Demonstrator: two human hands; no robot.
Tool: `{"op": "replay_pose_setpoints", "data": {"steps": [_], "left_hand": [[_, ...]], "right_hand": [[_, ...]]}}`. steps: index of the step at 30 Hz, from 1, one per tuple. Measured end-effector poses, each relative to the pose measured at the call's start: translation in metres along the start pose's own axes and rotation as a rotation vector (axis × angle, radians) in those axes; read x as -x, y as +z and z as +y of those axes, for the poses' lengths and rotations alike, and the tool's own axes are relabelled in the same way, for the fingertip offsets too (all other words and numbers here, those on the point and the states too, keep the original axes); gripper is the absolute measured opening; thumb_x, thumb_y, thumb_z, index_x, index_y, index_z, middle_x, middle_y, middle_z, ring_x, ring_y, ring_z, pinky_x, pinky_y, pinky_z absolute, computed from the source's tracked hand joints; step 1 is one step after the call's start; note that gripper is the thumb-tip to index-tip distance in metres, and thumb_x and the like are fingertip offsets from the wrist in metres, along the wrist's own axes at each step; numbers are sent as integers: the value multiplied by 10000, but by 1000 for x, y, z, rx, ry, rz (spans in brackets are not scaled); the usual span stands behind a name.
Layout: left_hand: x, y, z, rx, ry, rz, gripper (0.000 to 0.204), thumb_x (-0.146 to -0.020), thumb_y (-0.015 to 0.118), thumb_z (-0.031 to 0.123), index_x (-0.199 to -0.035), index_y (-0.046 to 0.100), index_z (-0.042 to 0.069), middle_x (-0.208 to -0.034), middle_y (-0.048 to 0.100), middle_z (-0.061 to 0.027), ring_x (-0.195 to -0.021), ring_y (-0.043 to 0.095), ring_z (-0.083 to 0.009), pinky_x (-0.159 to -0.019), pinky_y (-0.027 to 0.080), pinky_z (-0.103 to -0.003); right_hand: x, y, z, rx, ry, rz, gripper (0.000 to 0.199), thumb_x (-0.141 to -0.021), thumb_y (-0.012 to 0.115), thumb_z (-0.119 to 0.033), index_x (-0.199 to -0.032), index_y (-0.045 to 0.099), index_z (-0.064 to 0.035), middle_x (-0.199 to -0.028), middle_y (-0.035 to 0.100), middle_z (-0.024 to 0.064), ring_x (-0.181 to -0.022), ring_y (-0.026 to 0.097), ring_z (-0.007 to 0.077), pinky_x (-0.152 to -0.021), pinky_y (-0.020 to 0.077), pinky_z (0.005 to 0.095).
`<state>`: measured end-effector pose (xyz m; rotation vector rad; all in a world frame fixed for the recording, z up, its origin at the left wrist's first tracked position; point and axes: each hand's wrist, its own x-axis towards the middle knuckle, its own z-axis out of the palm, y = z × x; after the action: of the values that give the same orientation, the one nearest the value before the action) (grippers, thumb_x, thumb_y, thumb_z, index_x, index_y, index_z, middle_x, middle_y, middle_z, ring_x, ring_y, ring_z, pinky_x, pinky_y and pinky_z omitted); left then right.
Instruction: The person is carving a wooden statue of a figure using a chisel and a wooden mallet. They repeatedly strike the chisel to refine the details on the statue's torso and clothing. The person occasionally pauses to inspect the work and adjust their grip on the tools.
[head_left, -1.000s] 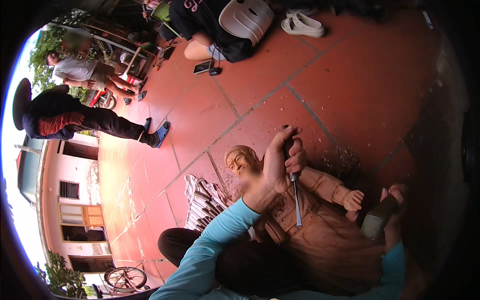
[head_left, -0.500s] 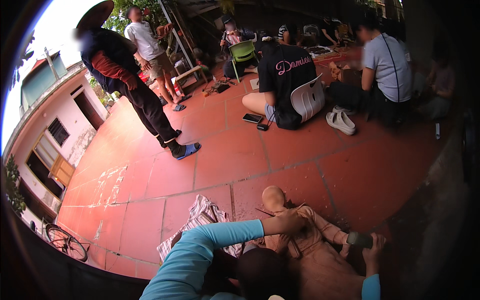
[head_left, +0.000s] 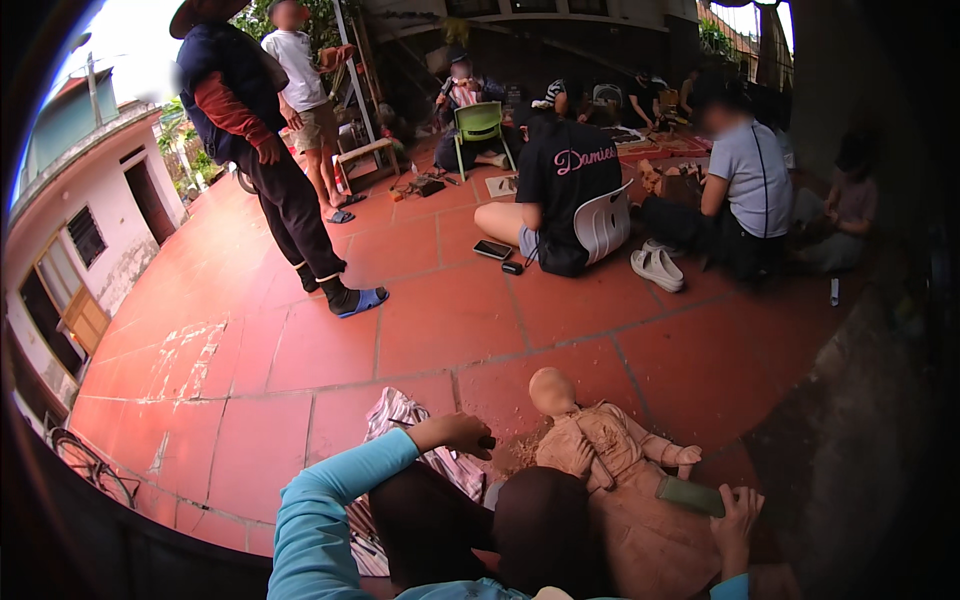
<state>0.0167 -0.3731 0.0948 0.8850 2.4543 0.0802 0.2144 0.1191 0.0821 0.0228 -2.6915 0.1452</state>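
A reddish-tan carved figure (head_left: 615,435) with a smooth, featureless head and a long garment lies on its back in front of me. My left hand (head_left: 455,435) is held off to the left of the figure, above the striped cloth (head_left: 398,408). Its fingers are curled around a dark thing whose blunt end sticks out; the rest is hidden. On the figure's right side, my right hand (head_left: 738,515) grips one end of a green rectangular block (head_left: 688,494). The block's other end lies over the garment, below the figure's small hand. My dark-clad knees hide part of the figure.
Crumbs and chips are scattered on the red tiles (head_left: 520,450) around the head. Ahead, a person in black (head_left: 575,165) sits by a white chair back (head_left: 602,220), a phone (head_left: 493,250) and white clogs (head_left: 657,268). Someone in blue slippers (head_left: 270,190) stands at the left.
My left hand has come off the figure's chest and moved left, uncovering the chest. The green block has turned and shifted so its broad face shows. My view has tilted up slightly.
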Motion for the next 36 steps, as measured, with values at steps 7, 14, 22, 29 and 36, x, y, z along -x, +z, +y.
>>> {"op": "replay_pose_setpoints", "data": {"steps": [7,14,22,29,36], "left_hand": [[9,-12,28,-15,22,29,423,-761,616,445,-929,608,57,-879,634,-163,-865,599,-340,-752,467,-432],[11,6,21,-63,127,-4,398,-769,617,430,-958,611,80,-869,635,-157,-863,602,-339,-753,467,-440],[21,17,13,-120,147,36,405,-785,599,439,-954,612,71,-882,641,-150,-858,606,-338,-744,477,-434],[57,88,-30,-429,146,30,290,-753,637,332,-859,643,61,-759,660,-123,-738,659,-298,-618,534,-424],[56,40,36,-230,364,528,266,-857,527,301,-818,513,39,-690,604,-155,-628,618,-345,-520,495,-432]], "right_hand": [[69,-32,-38,141,188,-111,643,-462,848,-287,-1000,563,-80,-959,461,130,-922,486,302,-791,362,460],[113,-42,-59,80,496,-239,642,-528,823,-301,-1055,531,-78,-985,453,147,-951,488,325,-857,353,493],[108,-49,-58,166,461,-383,663,-597,786,-370,-1128,519,-76,-1084,452,146,-1019,459,332,-895,332,485],[88,-79,-105,146,310,-159,559,-728,687,-374,-1190,512,-112,-1061,487,134,-979,470,312,-817,350,438],[46,-118,-165,-143,169,-38,483,-767,675,-309,-1184,527,-115,-1103,504,100,-1020,486,284,-843,380,401]]}}
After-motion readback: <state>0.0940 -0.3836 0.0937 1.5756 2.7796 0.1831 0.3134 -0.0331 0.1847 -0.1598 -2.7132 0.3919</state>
